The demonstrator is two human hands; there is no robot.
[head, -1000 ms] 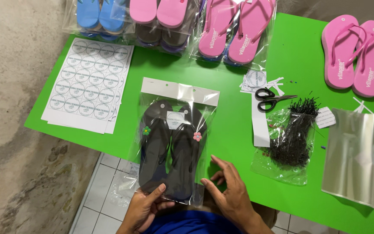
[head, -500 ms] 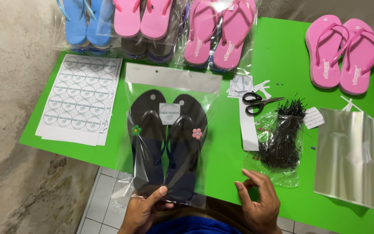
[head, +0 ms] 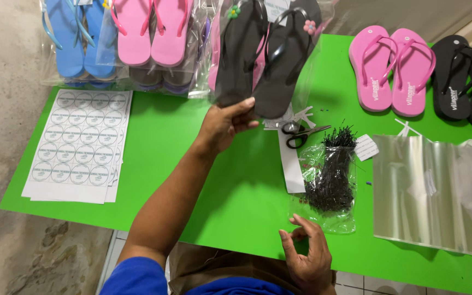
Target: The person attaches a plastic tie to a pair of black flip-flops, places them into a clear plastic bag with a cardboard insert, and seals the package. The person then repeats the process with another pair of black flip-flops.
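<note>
My left hand point(head: 222, 123) is stretched forward and grips the lower edge of a clear bag holding a pair of black flip-flops point(head: 266, 49) with small flower charms, lifted over the far side of the green table point(head: 192, 180). Near the table's front edge rests my right hand point(head: 307, 257), fingers loosely curled and holding nothing, just below a clear bag of black tag pins point(head: 331, 177).
Bagged blue flip-flops point(head: 75, 38) and pink ones point(head: 151, 33) lie at the back left. A sheet of round stickers point(head: 80, 145) sits left. Scissors point(head: 299, 134), loose pink point(head: 391, 68) and black flip-flops point(head: 468, 79), and empty clear bags point(head: 430, 191) are at right.
My left hand has carried the bagged black flip-flops from the near table edge up and away toward the back pile. My right hand let go and stayed near the front edge.
</note>
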